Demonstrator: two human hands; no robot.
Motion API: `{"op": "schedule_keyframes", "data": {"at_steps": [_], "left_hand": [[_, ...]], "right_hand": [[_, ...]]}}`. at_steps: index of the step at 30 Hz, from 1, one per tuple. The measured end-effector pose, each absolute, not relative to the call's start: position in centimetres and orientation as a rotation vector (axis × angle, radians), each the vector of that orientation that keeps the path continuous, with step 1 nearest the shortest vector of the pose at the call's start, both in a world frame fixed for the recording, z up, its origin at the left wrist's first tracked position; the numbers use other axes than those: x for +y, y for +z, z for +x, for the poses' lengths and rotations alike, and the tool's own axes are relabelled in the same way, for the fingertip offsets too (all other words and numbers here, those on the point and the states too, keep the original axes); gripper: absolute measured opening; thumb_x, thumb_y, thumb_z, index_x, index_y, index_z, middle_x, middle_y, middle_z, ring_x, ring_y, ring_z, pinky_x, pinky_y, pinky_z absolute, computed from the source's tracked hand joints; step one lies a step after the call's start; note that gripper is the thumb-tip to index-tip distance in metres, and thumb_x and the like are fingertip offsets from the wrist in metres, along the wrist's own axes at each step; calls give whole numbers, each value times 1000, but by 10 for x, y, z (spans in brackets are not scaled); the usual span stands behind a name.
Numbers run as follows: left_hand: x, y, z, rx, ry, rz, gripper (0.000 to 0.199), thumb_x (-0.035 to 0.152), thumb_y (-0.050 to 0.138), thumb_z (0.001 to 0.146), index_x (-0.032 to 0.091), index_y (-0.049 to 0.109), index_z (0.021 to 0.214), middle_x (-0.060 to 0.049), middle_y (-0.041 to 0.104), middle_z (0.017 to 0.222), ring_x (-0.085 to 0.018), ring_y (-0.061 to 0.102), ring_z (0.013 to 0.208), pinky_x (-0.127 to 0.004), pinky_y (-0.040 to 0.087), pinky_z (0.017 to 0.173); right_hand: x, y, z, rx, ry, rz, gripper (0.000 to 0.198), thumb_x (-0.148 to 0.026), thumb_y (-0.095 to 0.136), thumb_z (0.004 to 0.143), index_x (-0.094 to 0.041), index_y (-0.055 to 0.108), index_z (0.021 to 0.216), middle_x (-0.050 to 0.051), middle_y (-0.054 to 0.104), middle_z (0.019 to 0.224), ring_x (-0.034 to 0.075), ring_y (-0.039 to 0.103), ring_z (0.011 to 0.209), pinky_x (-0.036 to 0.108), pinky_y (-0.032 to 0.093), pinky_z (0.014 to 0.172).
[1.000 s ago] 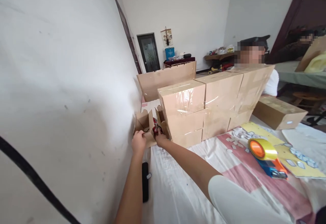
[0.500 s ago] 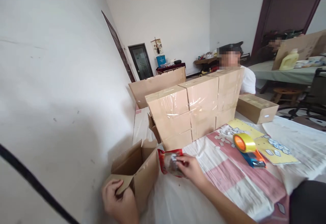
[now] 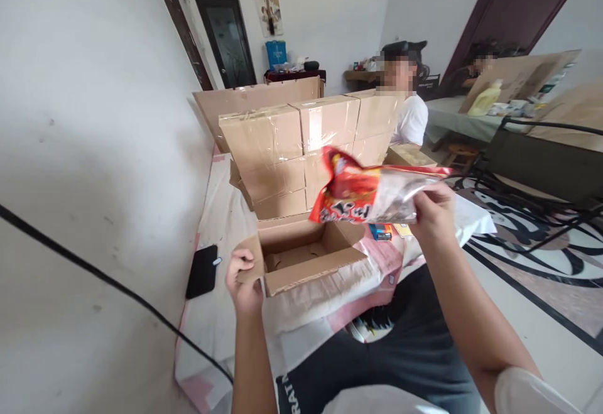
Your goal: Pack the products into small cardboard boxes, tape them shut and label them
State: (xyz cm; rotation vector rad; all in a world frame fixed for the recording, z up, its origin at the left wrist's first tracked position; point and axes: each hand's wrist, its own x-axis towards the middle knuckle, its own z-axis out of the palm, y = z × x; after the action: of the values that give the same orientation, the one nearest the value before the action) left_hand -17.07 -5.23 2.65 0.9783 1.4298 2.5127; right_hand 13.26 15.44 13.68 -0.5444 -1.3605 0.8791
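Note:
An open cardboard box [image 3: 311, 279] stands on the cloth-covered table, its inside visible and bare at the bottom. My left hand [image 3: 245, 282] grips the flap at its left end, fingers bent over the cardboard. Up in the air, above and to the right of the box, my right hand [image 3: 434, 210] holds a red and clear plastic food packet [image 3: 358, 191] by its right end. The packet lies roughly level, with dark printed characters on its red part. What is inside the packet I cannot make out.
Stacked, taped cartons [image 3: 264, 144] form a wall behind the box. A black phone-like slab [image 3: 201, 272] lies at the left. A blue tape dispenser [image 3: 380, 232] sits partly behind the packet. Across the table is a person in a white top [image 3: 412, 119]; a folding chair [image 3: 551, 156] stands right.
My right hand has lifted the packet off the table, up and to the right. The box now sits lengthwise before me, my left hand still on its flap. The view has tilted down.

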Motion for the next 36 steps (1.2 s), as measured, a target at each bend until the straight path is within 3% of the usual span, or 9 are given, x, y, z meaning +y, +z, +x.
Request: {"op": "schedule_keyframes", "data": {"at_steps": [5,10,15,18,22,25,28,31,36], "left_hand": [[-39,-16,-140,1308,2362,848,41,46,75,62,20,44,64,0,48,83,-17,54,81,-32,48,75],[-45,-37,-139,1223,2314,613,42,41,79,58,19,44,69,1,49,92,-15,58,84,-30,50,74],[-57,-40,-144,1271,2290,515,42,38,85,53,21,56,78,-3,56,125,-25,59,116,-30,53,82],[-63,-41,-140,1342,2281,488,61,40,84,58,28,60,112,-6,51,143,-29,56,126,-30,53,86],[-69,-38,-140,1442,2180,582,80,53,77,69,32,48,140,-9,52,149,-29,57,127,-35,54,93],[-71,-32,-143,1524,2071,685,66,60,75,71,25,64,125,-11,60,142,-32,53,134,-43,45,111],[-71,-28,-148,1619,1930,791,60,66,69,75,24,70,118,-11,63,137,-35,50,137,-51,36,119],[-67,-26,-156,1718,1890,924,57,72,62,78,27,71,111,-9,63,136,-34,49,138,-51,35,120],[-51,-20,-177,1737,1979,1122,45,70,66,75,24,68,75,-8,65,125,-35,55,129,-54,38,117]], "right_hand": [[133,135,90,-2146,879,-303,19,-31,59,93,-20,65,79,-1,64,70,12,56,58,22,42,55],[120,90,74,-2854,436,-437,10,-20,53,94,-20,55,104,4,67,86,18,60,73,27,43,64],[114,73,82,-2756,454,-447,37,-27,60,92,-20,48,126,10,69,109,25,66,97,34,52,82],[120,73,92,-2490,398,-499,39,-30,56,95,-21,47,132,15,63,129,29,59,122,46,47,103],[135,64,108,-2088,565,-820,39,-40,52,95,-20,48,128,16,64,123,30,62,114,51,51,99],[135,56,117,-1938,992,-821,40,-51,50,94,-23,52,122,12,68,112,29,66,106,46,56,91],[125,54,120,-1869,1236,-778,41,-58,48,94,-26,61,116,11,67,126,31,61,121,43,56,90],[118,58,117,-1835,1304,-765,41,-58,49,94,-28,66,117,8,65,132,32,59,123,43,55,89],[117,68,107,-1922,1279,-534,36,-54,49,96,-24,69,100,6,71,105,26,64,108,40,47,100]]}}
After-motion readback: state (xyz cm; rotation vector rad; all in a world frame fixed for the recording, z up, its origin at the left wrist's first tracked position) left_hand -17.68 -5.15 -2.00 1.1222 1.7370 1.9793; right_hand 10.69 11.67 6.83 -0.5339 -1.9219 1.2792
